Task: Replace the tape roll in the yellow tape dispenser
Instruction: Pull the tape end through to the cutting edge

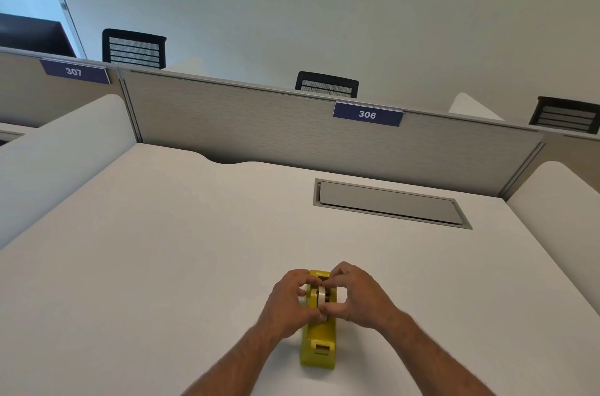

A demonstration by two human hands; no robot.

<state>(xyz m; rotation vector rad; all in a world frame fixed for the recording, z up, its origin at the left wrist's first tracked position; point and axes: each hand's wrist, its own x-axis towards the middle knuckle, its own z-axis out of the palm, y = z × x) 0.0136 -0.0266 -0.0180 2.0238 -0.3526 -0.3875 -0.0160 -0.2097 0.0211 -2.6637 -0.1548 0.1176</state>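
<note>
The yellow tape dispenser (pixel 318 340) stands on the white desk (pixel 181 253) near its front edge, with its cutter end toward me. A whitish tape roll (pixel 321 295) sits upright in the dispenser's cradle, on a dark hub. My left hand (pixel 290 300) wraps the dispenser's left side, its fingertips on the roll. My right hand (pixel 355 293) comes in from the right, thumb and fingers pinching the roll from above and below. The two hands hide most of the roll and the cradle.
A grey cable hatch (pixel 391 203) is set flush in the desk at the back right. A beige partition (pixel 292 142) labelled 306 closes off the far edge, and white side panels (pixel 65 149) flank the desk. Black chair backs (pixel 326 84) rise behind the partition.
</note>
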